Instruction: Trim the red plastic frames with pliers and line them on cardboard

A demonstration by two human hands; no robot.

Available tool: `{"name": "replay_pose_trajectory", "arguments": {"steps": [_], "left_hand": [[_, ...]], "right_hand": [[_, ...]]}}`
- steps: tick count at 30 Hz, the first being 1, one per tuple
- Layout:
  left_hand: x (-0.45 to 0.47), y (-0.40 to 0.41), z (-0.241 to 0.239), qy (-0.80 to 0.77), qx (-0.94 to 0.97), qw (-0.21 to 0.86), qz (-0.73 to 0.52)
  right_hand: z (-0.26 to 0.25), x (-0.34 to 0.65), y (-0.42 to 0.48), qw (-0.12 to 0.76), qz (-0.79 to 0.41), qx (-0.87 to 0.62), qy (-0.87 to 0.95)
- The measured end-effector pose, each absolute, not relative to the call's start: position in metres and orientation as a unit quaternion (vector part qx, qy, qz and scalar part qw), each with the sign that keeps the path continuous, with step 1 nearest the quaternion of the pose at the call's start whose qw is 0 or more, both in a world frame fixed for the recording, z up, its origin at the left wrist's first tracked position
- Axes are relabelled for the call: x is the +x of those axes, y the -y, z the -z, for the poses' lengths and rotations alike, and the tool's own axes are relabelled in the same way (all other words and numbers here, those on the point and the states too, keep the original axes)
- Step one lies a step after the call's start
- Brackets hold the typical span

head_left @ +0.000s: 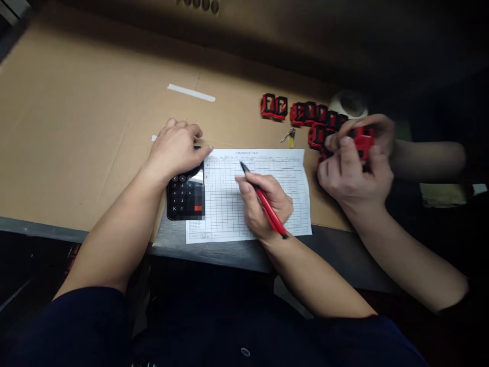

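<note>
My left hand (174, 150) is curled over the top of a black calculator (185, 196), its fingers reaching the calculator's upper edge. My right hand (263, 204) is closed around a red pen (273, 216), whose black tip touches a printed grid form (229, 204). The form lies just right of the calculator. To the right, another person's two hands (355, 165) hold a red-and-black part (362, 142) beyond the form's right edge.
Several red-and-black frame-shaped parts (309, 114) stand in a row on a brown cardboard sheet (76, 117), with a small metal-and-yellow item (289, 136) near them. A white strip (191, 92) lies on the cardboard. A round pale object (348, 103) sits behind the parts. The grey table edge (38, 229) runs along the front.
</note>
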State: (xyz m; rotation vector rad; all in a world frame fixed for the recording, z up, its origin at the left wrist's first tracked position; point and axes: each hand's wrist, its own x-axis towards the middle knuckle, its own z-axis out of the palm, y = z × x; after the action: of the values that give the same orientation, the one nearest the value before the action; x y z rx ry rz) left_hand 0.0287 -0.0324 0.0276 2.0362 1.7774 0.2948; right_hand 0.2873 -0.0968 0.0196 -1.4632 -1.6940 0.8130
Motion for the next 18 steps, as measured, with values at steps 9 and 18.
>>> {"name": "replay_pose_trajectory", "arguments": {"steps": [9, 18], "left_hand": [[-0.003, 0.054, -0.05, -0.762, 0.607, 0.171, -0.151], [0.039, 0.123, -0.047, -0.82, 0.543, 0.16, -0.086]], "right_hand": [[0.003, 0.263, 0.104, 0.433, -0.217, -0.507, 0.713], [0.018, 0.244, 0.107, 0.57, -0.206, -0.414, 0.679]]}}
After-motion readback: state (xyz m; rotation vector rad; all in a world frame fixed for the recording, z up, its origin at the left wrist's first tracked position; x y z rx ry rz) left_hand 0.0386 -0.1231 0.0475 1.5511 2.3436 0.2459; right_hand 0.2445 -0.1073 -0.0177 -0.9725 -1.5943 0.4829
